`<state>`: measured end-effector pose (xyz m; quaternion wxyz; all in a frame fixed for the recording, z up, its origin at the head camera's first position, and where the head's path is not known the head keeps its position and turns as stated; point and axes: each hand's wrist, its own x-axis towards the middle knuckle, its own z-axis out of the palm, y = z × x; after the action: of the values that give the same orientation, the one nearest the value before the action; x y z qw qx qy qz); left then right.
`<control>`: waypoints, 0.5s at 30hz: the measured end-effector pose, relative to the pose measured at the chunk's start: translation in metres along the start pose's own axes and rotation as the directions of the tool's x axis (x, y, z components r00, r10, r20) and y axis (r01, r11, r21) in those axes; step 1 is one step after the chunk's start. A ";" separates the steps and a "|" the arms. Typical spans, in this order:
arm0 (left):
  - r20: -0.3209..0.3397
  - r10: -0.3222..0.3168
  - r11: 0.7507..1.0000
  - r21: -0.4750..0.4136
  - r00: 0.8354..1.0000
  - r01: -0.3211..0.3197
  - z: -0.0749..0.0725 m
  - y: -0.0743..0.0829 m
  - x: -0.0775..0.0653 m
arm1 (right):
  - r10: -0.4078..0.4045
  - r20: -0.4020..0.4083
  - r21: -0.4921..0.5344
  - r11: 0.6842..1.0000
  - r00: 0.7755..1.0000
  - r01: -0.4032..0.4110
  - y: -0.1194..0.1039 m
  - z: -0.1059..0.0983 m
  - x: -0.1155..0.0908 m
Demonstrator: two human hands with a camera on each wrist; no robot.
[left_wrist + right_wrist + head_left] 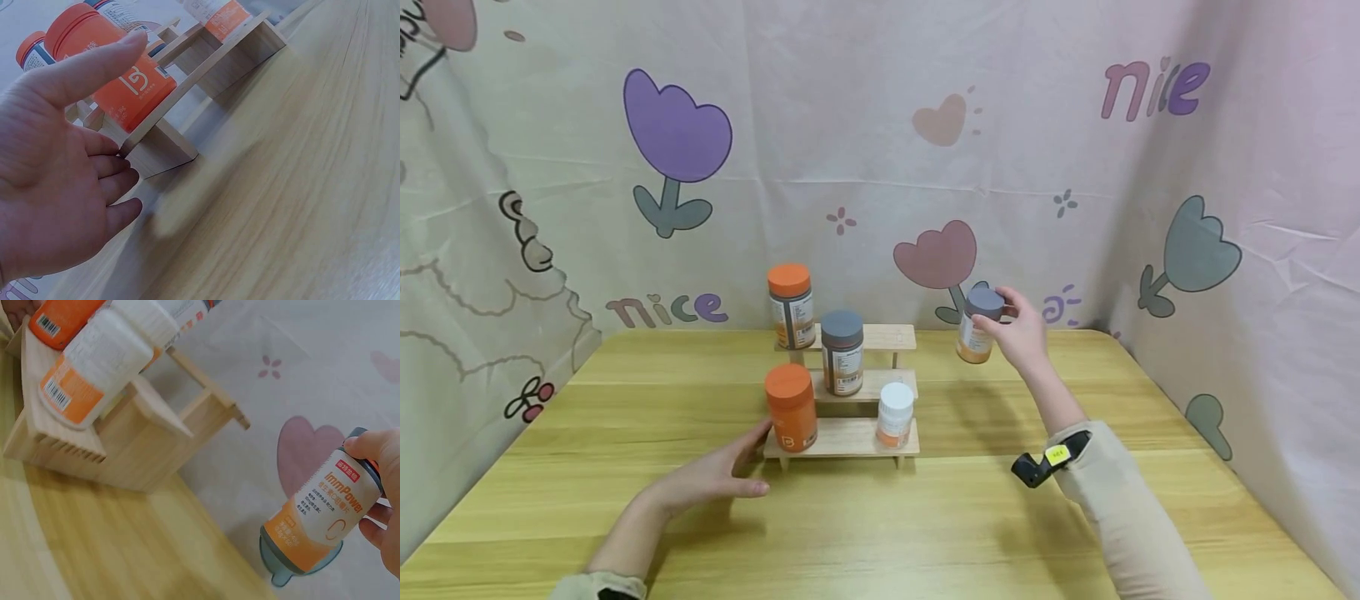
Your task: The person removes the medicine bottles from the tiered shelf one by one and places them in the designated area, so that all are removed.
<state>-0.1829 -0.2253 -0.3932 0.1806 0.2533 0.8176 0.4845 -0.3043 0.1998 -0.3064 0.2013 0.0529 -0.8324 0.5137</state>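
Note:
My right hand (1024,332) grips a grey-lidded supplement bottle (976,337) near its top, to the right of a three-step wooden rack (857,442). In the right wrist view this bottle (325,506) has a white and orange label. My left hand (715,477) is by the rack's front left corner, thumb apart, fingertips right at the end of the lowest step. Beside it, an orange bottle (792,412) stands on that step, with a small white-capped bottle (895,415) at the step's right. A grey-lidded bottle (842,358) occupies the middle step; an orange-lidded one (792,308) the top step's left.
The rack stands on a wood-grain table (850,533). Behind and at both sides hangs a pale printed cloth (835,125) with flowers and lettering. A black wrist camera (1037,468) is strapped at my right sleeve.

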 end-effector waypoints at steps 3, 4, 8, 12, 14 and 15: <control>-0.001 0.000 1.000 -0.001 1.000 0.000 0.000 0.000 0.000 | 0.030 0.001 -0.012 0.999 1.000 -0.030 0.011 0.001 -0.003; -0.002 0.001 1.000 -0.001 1.000 -0.001 0.000 -0.001 0.000 | 0.038 0.003 -0.017 0.999 0.999 -0.038 0.015 0.002 -0.005; -0.003 0.003 1.000 -0.006 1.000 -0.003 0.000 -0.002 0.000 | 0.069 0.003 -0.045 0.997 0.998 -0.069 0.027 0.004 -0.010; -0.002 0.008 1.000 -0.013 1.000 -0.008 0.000 -0.002 0.000 | 0.087 0.001 -0.067 0.994 0.996 -0.087 0.034 0.006 -0.014; 0.000 0.011 1.000 -0.016 1.000 -0.011 0.000 -0.002 0.000 | 0.096 0.000 -0.074 0.993 0.995 -0.095 0.036 0.007 -0.016; 0.000 0.011 1.000 -0.012 1.000 -0.011 0.001 -0.002 0.000 | 0.101 0.001 -0.081 0.992 0.995 -0.101 0.038 0.007 -0.017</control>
<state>-0.1834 -0.2256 -0.3957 0.1797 0.2568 0.8132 0.4903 -0.3018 0.2090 -0.3475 0.1749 0.0039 -0.8546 0.4889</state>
